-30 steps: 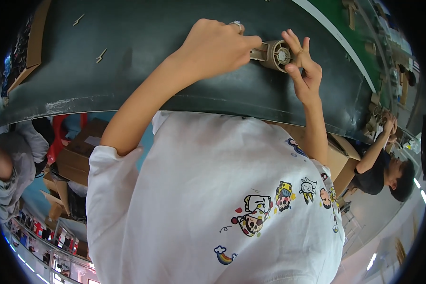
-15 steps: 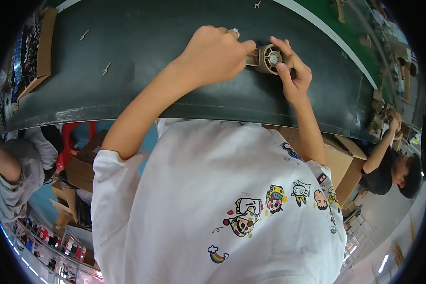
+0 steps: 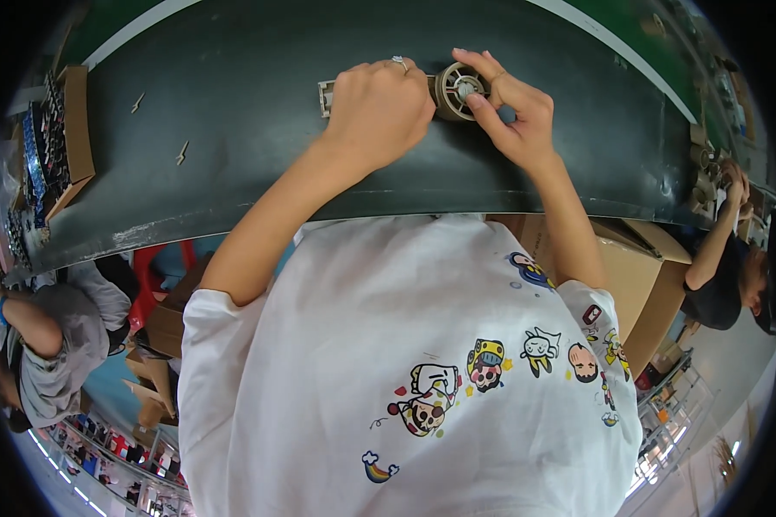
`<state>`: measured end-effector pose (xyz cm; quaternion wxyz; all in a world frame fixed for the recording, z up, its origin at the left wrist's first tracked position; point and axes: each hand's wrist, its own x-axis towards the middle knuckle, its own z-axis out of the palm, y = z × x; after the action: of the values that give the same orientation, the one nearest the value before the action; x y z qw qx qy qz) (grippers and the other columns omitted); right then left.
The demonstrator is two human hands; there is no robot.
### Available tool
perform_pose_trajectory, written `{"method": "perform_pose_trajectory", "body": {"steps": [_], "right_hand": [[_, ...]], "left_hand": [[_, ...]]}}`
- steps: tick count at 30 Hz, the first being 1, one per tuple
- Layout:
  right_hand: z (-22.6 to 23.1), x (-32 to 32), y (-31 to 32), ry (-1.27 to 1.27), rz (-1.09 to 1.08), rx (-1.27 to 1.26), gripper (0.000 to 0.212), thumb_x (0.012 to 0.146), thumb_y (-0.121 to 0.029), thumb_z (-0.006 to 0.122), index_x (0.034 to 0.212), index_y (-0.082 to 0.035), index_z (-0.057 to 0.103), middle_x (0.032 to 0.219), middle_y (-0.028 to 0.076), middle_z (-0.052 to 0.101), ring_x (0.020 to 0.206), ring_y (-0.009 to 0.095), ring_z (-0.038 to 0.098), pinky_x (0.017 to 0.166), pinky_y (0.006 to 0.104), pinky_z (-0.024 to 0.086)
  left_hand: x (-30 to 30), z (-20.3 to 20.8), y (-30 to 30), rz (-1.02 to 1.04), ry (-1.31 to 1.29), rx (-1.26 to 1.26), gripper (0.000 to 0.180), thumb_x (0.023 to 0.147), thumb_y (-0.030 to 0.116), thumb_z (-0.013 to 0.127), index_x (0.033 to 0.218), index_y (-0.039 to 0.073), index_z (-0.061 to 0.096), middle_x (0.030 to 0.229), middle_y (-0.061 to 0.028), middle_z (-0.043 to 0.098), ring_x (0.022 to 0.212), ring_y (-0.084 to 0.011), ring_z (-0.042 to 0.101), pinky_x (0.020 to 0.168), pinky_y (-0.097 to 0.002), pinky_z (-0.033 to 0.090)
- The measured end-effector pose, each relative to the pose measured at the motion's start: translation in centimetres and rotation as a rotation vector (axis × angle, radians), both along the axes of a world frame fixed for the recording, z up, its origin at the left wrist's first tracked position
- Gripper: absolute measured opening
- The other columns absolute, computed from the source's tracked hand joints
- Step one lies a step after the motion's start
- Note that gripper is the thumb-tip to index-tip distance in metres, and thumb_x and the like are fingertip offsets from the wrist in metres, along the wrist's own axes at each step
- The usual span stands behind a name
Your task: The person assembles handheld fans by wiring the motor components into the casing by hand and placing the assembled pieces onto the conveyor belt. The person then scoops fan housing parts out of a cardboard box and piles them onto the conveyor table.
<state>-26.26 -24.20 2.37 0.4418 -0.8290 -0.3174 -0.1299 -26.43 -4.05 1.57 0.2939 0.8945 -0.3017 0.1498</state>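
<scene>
A tan plastic housing, like a small fan or hair-dryer body (image 3: 442,93), lies across both hands above the dark work surface (image 3: 259,77). Its round end has spokes and a pale hub facing me. My left hand (image 3: 375,108) is closed over the handle part, knuckles up, hiding most of it; a rectangular open end (image 3: 325,99) sticks out past the hand on the left. My right hand (image 3: 522,116) grips the round end, thumb near the hub and fingers along the far rim.
Two small forked tan pieces (image 3: 182,153) lie to the left on the surface. A cardboard box (image 3: 78,129) with dark and blue contents stands at the far left. Another person's hands (image 3: 735,188) are at the right end, beside several tan parts (image 3: 704,177). Open cartons (image 3: 629,276) stand below the edge.
Both hands and the housing have shifted left in the picture, and the handle's rectangular end now shows beyond my left hand. The round end faces me more squarely. The whole view has turned slightly.
</scene>
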Motion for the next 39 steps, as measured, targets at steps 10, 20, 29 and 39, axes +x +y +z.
{"method": "perform_pose_trajectory", "body": {"steps": [10,20,29,39], "right_hand": [[0.6,-0.6,0.0,0.050,-0.016,-0.040,0.038,0.068,-0.006,0.078,0.060,-0.002,0.041,0.095,0.019,0.068,0.099,0.031,0.066,0.072,0.0333,0.053],[0.3,-0.8,0.6,-0.023,-0.017,-0.006,0.042,0.062,-0.008,0.084,0.056,0.000,0.043,0.114,0.019,0.064,0.111,0.033,0.061,0.089,0.0352,0.050],[-1.0,-0.4,1.0,-0.080,-0.005,0.100,0.047,0.061,-0.010,0.085,0.058,-0.002,0.039,0.108,0.019,0.066,0.108,0.035,0.062,0.088,0.0370,0.052],[-2.2,-0.9,1.1,0.000,0.035,0.279,0.049,0.064,-0.008,0.083,0.061,-0.005,0.034,0.113,0.021,0.064,0.108,0.033,0.062,0.099,0.0465,0.043]], "left_hand": [[-0.7,0.4,-1.0,0.135,0.034,-0.041,0.008,0.072,0.007,0.061,0.066,0.002,0.058,0.060,-0.0123,0.059,0.056,-0.0327,0.058,0.051,-0.0431,0.045],[-1.0,-0.1,-0.9,0.182,0.040,-0.041,0.005,0.070,0.006,0.061,0.068,0.001,0.061,0.072,-0.0117,0.066,0.059,-0.0319,0.059,0.061,-0.0408,0.048],[-1.3,0.3,0.2,0.128,0.070,-0.071,0.019,0.074,0.008,0.061,0.059,0.001,0.050,0.080,-0.0067,0.069,0.058,-0.0273,0.057,0.068,-0.0372,0.047],[-0.7,1.3,4.5,-0.114,0.233,-0.067,0.013,0.082,0.016,0.065,0.080,0.004,0.060,0.091,-0.0072,0.067,0.067,-0.0276,0.061,0.062,-0.0357,0.048]]}}
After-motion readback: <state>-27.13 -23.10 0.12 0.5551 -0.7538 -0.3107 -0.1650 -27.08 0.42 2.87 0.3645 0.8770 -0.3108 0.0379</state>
